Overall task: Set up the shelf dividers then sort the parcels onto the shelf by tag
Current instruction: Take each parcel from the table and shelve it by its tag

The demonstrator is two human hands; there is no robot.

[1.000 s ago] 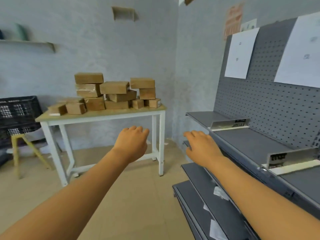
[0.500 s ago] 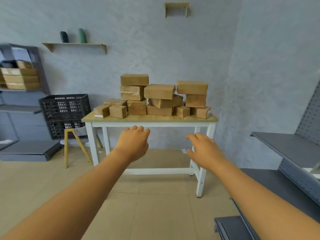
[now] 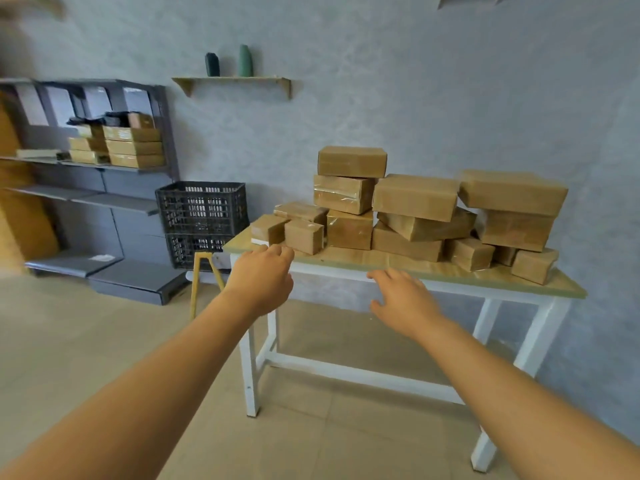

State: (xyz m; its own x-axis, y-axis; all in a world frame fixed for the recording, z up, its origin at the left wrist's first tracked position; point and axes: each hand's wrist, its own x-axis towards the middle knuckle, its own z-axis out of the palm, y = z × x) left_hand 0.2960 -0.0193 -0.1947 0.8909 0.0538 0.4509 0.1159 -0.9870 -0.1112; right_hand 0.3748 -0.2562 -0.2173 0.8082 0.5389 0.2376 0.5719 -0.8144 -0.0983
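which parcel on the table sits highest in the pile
The parcel topping the left stack; it sits on two boxes, while the other stacks end lower.

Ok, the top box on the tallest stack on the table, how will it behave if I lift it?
The top box looks rigid, with square cardboard edges, so it probably won't flop. Nothing rests on it, so it should lift free. The box below shows glossy tape and could slide.

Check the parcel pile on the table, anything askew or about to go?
One parcel in the middle stack sits tilted, wedged at a slant under the box above it, so that stack looks uneven. The top right parcel overhangs the one beneath. Nothing spilled or torn that I can see. Both hands hold nothing.
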